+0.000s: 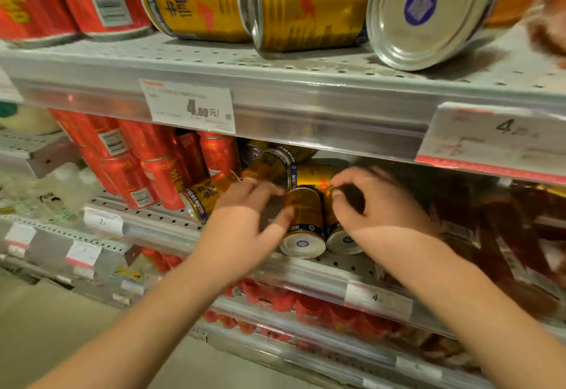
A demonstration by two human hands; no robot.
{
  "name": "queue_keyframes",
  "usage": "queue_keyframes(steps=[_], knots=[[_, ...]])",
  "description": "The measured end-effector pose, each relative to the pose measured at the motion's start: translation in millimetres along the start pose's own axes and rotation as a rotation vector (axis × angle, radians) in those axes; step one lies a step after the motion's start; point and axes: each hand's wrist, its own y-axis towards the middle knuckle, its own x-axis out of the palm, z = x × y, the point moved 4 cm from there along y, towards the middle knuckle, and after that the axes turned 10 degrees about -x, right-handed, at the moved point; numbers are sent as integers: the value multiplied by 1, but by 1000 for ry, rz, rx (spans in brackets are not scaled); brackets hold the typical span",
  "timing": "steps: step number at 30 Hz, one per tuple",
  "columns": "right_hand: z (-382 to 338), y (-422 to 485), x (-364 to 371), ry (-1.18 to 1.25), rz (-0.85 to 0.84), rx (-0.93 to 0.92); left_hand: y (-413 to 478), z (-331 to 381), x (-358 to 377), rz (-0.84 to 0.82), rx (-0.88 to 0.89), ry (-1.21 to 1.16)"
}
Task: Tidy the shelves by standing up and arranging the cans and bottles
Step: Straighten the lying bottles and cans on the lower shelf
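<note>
— How far along?
— Barely begun, I'd judge. On the middle shelf [337, 263] the gold cans [304, 220] lie on their sides, bases outward.
— The hands?
— The right hand [379, 205] curls its fingers [336, 193] round the outer can [343, 238]. The left hand [245, 214] is spread loosely, thumb touching the neighbouring can.
— Obstacles?
— Leaning red cans [159, 171] and a tipped can [208, 197] crowd the left. Cans on the upper shelf [306, 64] need righting too.

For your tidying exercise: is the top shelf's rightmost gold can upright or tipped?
Tipped: the can turns its silver base to the camera, not the shelf.
</note>
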Motion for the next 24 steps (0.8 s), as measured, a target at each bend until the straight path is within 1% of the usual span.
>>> queue_keyframes(steps=[3, 6, 9, 12, 16, 18, 20, 24], knots=[[-5, -24, 12, -40, -77, 49, -28, 10, 15, -100, 38, -22], [-9, -41, 20, -55, -119, 40, -41, 12, 23, -174, 88, -34], [-7, -46, 23, -103, -147, 74, -43, 8, 20, -123, 101, -23], [-6, -42, 21, -116, -164, 140, -39, 12, 16, -82, 138, 67], [-6, -32, 18, -151, -220, 152, -30, 15, 16, -177, 224, 180], [-6, -31, 18, -159, -234, 148, -32, 12, 14, -191, 233, 212], [-7, -30, 18, -160, -226, 120, -36, 7, 10, -172, 204, 181], [-14, -29, 19, -96, -183, 19, -42, 0, 5, -81, 150, 93]])
